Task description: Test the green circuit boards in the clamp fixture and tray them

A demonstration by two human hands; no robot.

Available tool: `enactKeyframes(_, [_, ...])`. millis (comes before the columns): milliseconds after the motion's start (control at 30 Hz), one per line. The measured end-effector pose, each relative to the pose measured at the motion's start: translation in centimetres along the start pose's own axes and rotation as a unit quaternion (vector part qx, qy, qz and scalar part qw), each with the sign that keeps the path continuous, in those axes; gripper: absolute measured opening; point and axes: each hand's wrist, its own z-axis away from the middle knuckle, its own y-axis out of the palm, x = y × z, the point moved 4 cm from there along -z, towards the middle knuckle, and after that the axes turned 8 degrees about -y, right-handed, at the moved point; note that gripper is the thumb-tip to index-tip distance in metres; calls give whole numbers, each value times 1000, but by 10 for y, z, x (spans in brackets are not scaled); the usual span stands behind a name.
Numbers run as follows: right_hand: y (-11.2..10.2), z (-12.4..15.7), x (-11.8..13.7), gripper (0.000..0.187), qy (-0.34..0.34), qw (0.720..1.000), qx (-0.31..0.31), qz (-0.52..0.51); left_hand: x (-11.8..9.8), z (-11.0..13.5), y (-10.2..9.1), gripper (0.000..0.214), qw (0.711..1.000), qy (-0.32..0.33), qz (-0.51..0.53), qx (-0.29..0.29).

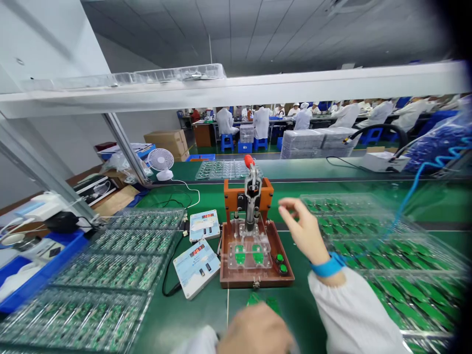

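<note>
Right hand (pixel 304 233) empty, fingers (pixel 285 209) open, beside orange-framed metal press fixture (pixel 249 231). Left hand (pixel 254 330) blurred over green circuit boards (pixel 262 301); fingers unclear.

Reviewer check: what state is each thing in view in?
Right hand with blue wrist strap: raised, fingers curled, empty.
Left hand: blurred, low over bench.
Orange-framed bench press: red-knobbed lever upright.
Two green circuit boards: seated in clear jig.
White digital counters: red displays lit.
</note>
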Motion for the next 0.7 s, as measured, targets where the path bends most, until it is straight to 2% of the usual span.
enactKeyframes(100, [15, 53, -7, 22, 1, 998, 65, 13, 35, -18, -27, 28, 990, -74, -19, -115])
enactKeyframes(167, [29, 76, -3, 22, -1, 995, 96, 23, 57, -28, -41, 26, 975, -119, -55, -178])
enactKeyframes(267, [43, 90, 3, 24, 3, 992, 119, 39, 74, -41, -44, 37, 967, -146, -94, -185])
enactKeyframes(367, [49, 91, 6, 24, 14, 991, 130, 36, 77, -47, -39, 35, 967, -157, -88, -177])
enactKeyframes(467, [48, 89, 6, 19, 33, 991, 132, -2, 76, -46, -37, 30, 966, -159, -46, -200])
enactKeyframes(633, [33, 102, 19, 15, 112, 980, 125, -108, 80, -20, -40, 25, 946, -173, 23, -273])
enactKeyframes(700, [27, 114, 32, 15, 142, 971, 124, -146, 76, -10, -36, 24, 950, -162, 34, -264])
